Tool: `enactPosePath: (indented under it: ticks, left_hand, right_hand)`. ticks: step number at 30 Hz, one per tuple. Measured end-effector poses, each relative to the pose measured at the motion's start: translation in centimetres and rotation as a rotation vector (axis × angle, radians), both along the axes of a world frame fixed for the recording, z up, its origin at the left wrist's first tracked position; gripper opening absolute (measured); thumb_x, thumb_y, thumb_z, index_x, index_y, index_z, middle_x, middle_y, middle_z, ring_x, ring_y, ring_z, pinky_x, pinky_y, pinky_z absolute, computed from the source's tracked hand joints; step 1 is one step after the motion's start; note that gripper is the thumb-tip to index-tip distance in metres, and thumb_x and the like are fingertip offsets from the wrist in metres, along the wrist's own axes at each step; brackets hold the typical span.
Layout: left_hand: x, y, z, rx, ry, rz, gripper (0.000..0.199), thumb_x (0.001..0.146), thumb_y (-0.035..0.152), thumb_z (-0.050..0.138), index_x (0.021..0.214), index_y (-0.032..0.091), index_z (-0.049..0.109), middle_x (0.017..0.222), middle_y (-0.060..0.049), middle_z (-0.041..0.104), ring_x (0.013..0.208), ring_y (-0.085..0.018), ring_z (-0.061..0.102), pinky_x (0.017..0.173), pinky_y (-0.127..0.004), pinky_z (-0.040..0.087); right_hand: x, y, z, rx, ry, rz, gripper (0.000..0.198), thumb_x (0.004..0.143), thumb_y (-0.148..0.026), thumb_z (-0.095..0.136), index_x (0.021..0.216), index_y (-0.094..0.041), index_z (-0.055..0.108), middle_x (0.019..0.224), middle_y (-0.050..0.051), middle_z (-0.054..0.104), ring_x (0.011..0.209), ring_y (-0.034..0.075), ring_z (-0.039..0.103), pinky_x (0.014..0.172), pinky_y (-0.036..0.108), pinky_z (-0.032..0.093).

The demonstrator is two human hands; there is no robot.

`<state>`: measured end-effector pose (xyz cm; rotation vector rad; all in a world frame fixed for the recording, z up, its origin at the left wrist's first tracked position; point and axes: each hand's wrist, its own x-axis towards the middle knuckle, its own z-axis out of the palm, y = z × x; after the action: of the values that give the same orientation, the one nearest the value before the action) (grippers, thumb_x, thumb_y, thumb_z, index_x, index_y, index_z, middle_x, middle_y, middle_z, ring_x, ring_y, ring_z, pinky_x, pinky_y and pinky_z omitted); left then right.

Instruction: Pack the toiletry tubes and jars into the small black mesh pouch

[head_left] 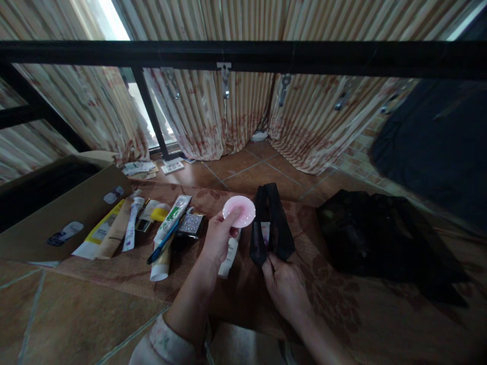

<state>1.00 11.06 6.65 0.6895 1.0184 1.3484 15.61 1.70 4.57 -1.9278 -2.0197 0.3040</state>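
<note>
My left hand [218, 238] grips a small, glossy, pink round dish-like thing [245, 215], thumb on its face; I cannot tell its exact kind. Under that hand lies a white tube [228, 259], partly hidden. My right hand [283, 284] is closed on the near edge of a black see-through pouch [281, 228], whose opening gapes. Inside it shows a light-coloured tube [265, 230]. To the left lie a toothpaste tube [175, 215], a blue toothbrush [163, 246], a glittery silver-and-black case [190, 224], and several cosmetic tubes, one of them yellow [102, 228].
A cardboard box [64, 213] stands at the left, with papers [139, 167] behind it. A black plastic bag [380, 238] lies at the right on the brown patterned cloth [335, 299]. A dark metal bar [243, 55] crosses in front of the striped curtains [190, 111].
</note>
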Motion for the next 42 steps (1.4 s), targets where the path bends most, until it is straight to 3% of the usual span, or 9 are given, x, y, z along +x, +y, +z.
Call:
enactPosePath:
  ticks: [10, 19, 42]
  left_hand:
    - [0.26, -0.24, 0.87, 0.035, 0.164, 0.045, 0.035, 0.059, 0.043, 0.079, 0.064, 0.012, 0.063, 0.047, 0.004, 0.05, 0.038, -0.003, 0.036, 0.039, -0.018, 0.023]
    - [0.23, -0.23, 0.72, 0.045, 0.193, 0.067, 0.033, 0.06, 0.042, 0.077, 0.067, 0.013, 0.064, 0.047, 0.004, 0.05, 0.037, -0.004, 0.036, 0.038, -0.019, 0.022]
    - [-0.01, -0.3, 0.45, 0.052, 0.101, 0.028, 0.031, 0.059, 0.038, 0.078, 0.071, 0.013, 0.064, 0.052, 0.005, 0.049, 0.039, -0.002, 0.034, 0.037, -0.019, 0.02]
  right_hand:
    - [0.13, 0.04, -0.05, 0.011, 0.017, 0.003, 0.039, 0.095, -0.031, 0.033, 0.096, -0.019, 0.07, 0.071, 0.007, 0.072, 0.06, 0.014, 0.065, 0.056, 0.024, 0.032]
    - [0.03, 0.0, 0.1, 0.003, 0.009, -0.002, 0.04, 0.096, -0.031, 0.032, 0.095, -0.018, 0.07, 0.07, 0.007, 0.071, 0.06, 0.015, 0.065, 0.055, 0.024, 0.031]
    - [0.11, 0.04, 0.06, -0.01, 0.021, -0.002, 0.038, 0.096, -0.032, 0.033, 0.091, -0.02, 0.069, 0.069, 0.006, 0.071, 0.06, 0.016, 0.064, 0.056, 0.025, 0.031]
